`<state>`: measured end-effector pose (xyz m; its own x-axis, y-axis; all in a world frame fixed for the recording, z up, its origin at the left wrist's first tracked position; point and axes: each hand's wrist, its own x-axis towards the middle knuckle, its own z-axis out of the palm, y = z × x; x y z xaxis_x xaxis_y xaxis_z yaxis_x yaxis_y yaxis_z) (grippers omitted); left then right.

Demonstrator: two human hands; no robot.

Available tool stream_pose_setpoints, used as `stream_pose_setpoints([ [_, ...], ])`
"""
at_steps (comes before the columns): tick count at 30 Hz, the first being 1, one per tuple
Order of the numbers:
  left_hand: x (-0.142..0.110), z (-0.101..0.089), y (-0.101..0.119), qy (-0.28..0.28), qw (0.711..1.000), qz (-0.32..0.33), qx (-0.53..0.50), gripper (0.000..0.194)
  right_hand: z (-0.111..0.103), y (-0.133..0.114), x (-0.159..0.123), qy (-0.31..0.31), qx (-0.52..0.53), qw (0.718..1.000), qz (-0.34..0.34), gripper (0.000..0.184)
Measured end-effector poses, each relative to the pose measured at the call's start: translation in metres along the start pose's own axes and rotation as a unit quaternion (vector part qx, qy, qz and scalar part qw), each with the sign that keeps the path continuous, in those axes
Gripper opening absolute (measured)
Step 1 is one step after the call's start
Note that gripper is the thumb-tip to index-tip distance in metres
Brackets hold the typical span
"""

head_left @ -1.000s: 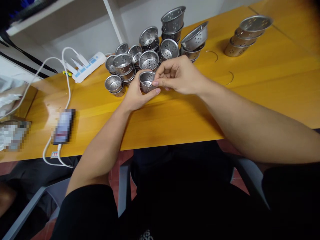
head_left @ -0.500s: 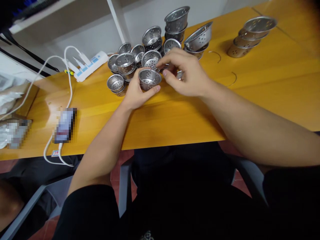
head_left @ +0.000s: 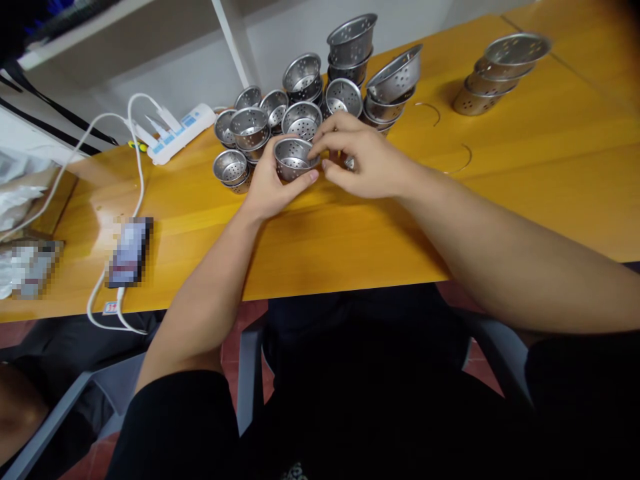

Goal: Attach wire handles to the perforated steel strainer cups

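My left hand (head_left: 273, 190) is wrapped round a small perforated steel cup (head_left: 291, 157) standing on the yellow wooden table (head_left: 350, 227). My right hand (head_left: 363, 160) sits just right of the cup, its fingertips pinched at the cup's rim; what they pinch is too small to make out. Right behind the hands lies a cluster of several similar perforated cups (head_left: 300, 110), some stacked.
A stack of wider strainer bowls (head_left: 500, 70) stands at the far right, with thin wire rings (head_left: 463, 160) lying near it. A white power strip (head_left: 175, 130) with cables and a phone (head_left: 131, 252) lie at the left. Chair arms are below the table edge.
My right hand lifted off the cup toward the cluster behind, then came back to the cup's rim. My left hand kept hold of the cup.
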<state>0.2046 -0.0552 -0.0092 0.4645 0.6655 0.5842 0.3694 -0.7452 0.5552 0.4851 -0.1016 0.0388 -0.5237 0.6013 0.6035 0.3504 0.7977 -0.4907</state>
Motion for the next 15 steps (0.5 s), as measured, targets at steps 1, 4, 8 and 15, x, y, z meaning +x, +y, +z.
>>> stream_pose_setpoints([
  [1, 0.0, 0.0, 0.001, 0.0, 1.0, 0.002, 0.0, 0.095, 0.001, 0.0, -0.001, -0.008, 0.001, 1.0, 0.002, 0.03],
  [4, 0.0, 0.0, 0.001, -0.002, 1.0, 0.016, -0.008, 0.096, 0.006, 0.0, -0.003, -0.025, 0.012, 0.999, 0.021, 0.037],
  [8, 0.0, 0.001, -0.002, -0.013, 0.999, 0.039, -0.025, 0.096, 0.011, 0.003, -0.005, -0.044, 0.034, 0.998, 0.026, 0.042],
  [15, -0.002, 0.006, -0.007, -0.047, 0.994, 0.045, -0.086, 0.1, 0.016, 0.007, -0.006, -0.05, 0.046, 0.997, 0.022, 0.039],
])
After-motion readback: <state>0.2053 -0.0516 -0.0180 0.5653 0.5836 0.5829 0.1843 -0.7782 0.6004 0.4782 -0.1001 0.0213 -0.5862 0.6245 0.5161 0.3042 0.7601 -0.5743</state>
